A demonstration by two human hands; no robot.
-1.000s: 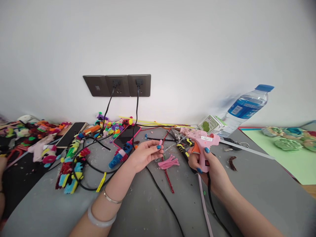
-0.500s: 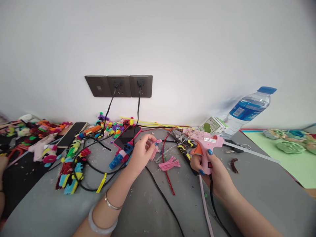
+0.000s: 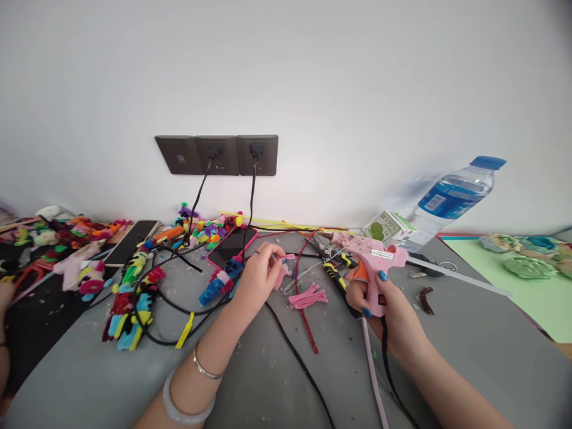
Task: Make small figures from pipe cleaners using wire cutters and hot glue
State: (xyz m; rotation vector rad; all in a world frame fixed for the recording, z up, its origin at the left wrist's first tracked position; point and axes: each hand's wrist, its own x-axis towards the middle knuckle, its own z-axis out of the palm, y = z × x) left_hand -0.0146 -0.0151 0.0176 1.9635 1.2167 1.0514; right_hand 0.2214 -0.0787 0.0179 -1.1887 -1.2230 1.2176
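My right hand (image 3: 388, 310) is wrapped round the handle of a pink hot glue gun (image 3: 373, 259), its nozzle pointing left and a long glue stick (image 3: 456, 275) jutting from its back. Pinched in the fingertips of my left hand (image 3: 261, 271) is a small pink pipe cleaner piece (image 3: 289, 257), partly hidden by the fingers. Between the hands lies a bunch of short pink pipe cleaners (image 3: 308, 296) across a red tinsel stem (image 3: 308, 330). Pliers with yellow and black handles (image 3: 334, 277) rest behind and left of the glue gun.
Black cables (image 3: 286, 339) run over the grey table (image 3: 250, 381). Colourful pipe cleaner figures (image 3: 134, 304) and two phones (image 3: 134, 241) lie to the left. A water bottle (image 3: 456, 199) and a small box (image 3: 386, 227) stand at the back right. At the far left another person's hand (image 3: 5, 295) shows.
The whole view has shifted very slightly. Both hands keep their grips, the glue gun and the pink piece staying almost where they were.
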